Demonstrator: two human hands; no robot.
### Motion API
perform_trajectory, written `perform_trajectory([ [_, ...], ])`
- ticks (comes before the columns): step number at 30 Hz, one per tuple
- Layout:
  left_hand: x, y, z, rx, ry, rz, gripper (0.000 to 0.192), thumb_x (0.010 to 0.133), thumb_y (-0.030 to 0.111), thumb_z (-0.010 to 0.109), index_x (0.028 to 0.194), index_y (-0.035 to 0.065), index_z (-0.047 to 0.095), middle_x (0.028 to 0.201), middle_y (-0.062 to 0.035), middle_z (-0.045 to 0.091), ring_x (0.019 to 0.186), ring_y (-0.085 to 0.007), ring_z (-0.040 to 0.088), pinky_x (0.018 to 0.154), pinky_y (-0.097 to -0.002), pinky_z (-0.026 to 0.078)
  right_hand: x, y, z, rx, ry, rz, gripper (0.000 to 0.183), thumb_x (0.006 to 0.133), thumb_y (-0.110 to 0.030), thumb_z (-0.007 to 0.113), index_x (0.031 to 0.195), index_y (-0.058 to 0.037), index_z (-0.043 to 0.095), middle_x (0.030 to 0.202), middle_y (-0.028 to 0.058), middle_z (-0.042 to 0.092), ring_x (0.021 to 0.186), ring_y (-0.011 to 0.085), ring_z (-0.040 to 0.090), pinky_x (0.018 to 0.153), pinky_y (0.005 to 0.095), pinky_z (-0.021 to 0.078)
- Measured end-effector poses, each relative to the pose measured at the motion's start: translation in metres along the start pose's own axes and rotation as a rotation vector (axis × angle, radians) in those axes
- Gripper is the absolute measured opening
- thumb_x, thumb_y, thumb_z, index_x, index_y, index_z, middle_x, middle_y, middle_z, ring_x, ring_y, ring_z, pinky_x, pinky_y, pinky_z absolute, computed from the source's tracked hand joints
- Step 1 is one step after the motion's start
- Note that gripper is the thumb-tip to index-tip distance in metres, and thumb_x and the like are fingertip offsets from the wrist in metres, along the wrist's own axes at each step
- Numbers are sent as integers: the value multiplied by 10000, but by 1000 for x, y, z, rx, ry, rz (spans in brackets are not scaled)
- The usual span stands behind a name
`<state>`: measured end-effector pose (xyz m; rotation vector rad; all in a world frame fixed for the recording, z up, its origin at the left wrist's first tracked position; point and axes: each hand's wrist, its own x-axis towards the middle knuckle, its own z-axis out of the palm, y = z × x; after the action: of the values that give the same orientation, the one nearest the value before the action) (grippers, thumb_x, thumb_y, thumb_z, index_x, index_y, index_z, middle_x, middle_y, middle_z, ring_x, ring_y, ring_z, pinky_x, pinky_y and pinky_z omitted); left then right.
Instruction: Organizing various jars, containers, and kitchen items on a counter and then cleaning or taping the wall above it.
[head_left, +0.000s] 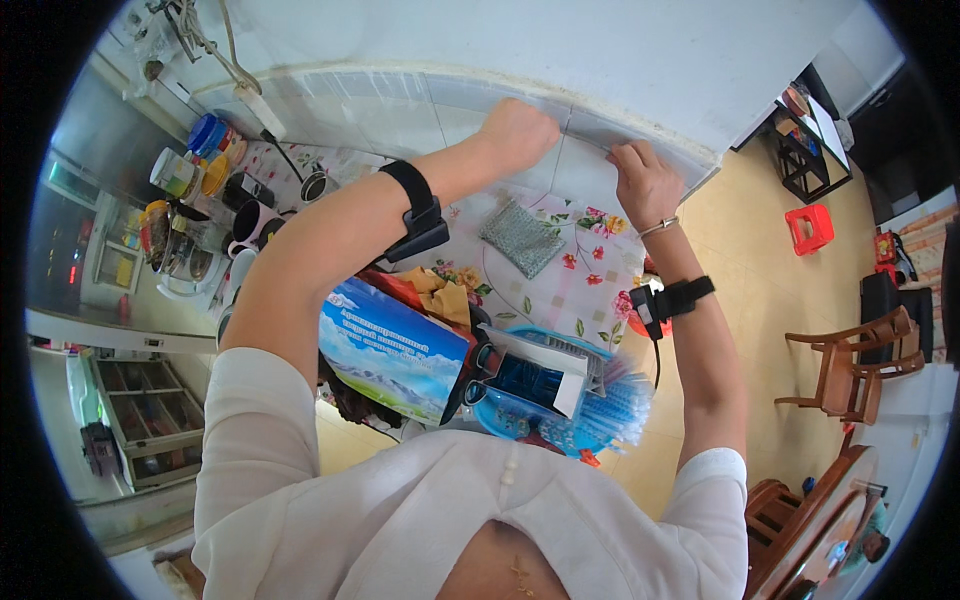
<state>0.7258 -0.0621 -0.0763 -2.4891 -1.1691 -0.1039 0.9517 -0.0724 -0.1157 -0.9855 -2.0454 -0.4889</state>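
My left hand (520, 136) is curled into a fist in front of the wall tiles (495, 176). Its fingertips are turned away, so anything inside is hidden. To the right, my right hand (649, 181) is at the tiled wall's lower band, thumb and fingers bent close together. Whether it pinches something thin, I cannot tell. Below the hands, a grey-green woven-looking packet (522, 238) lies on a flowered tablecloth (581, 300). Black straps with small devices circle both forearms, and a bracelet (658, 226) is on my right wrist.
Close to my body are a blue printed box (390, 349), a blue basket (499, 420) with packaged items, and scissors (474, 390). Jars (174, 172), cups (251, 223) and a glass pitcher (187, 259) crowd the left. A power strip (259, 111) hangs on the wall.
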Motion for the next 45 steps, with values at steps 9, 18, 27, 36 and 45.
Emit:
perform_trajectory([
  [9,3,-18,-17,91,252,-61,88,791,127,542,846,61,562,702,-92,641,571,-254,643,481,-368,503,30,-3,-19,49,80,6,69,778,-108,623,813,-165,605,826,-25,579,636,219,603,505,346,458],
  [18,1,-18,0,109,172,31,100,746,121,558,832,72,571,707,-85,625,597,-254,644,490,-367,503,17,-6,4,-23,94,-35,122,718,-64,617,780,-168,602,821,-26,574,629,189,600,500,322,455],
  [27,-23,-16,-25,-59,141,75,102,767,157,549,758,99,632,727,-80,664,661,-268,657,548,-395,515,-4,-35,-18,61,-151,133,92,805,-131,615,890,-144,584,760,30,614,621,233,611,498,351,456],
  [36,-70,-12,-154,-154,267,-281,202,889,301,546,921,144,670,721,-78,643,659,-288,623,584,-405,484,-13,-17,-45,-167,-79,115,385,744,-10,572,1068,-199,659,741,8,598,615,194,591,494,319,473],
  [45,-84,-15,-247,-279,507,-453,233,827,263,609,771,47,673,707,-169,631,683,-367,596,618,-427,473,-38,-20,-19,-267,-123,133,493,702,-3,559,1145,-214,611,734,19,554,597,204,571,484,327,475],
])
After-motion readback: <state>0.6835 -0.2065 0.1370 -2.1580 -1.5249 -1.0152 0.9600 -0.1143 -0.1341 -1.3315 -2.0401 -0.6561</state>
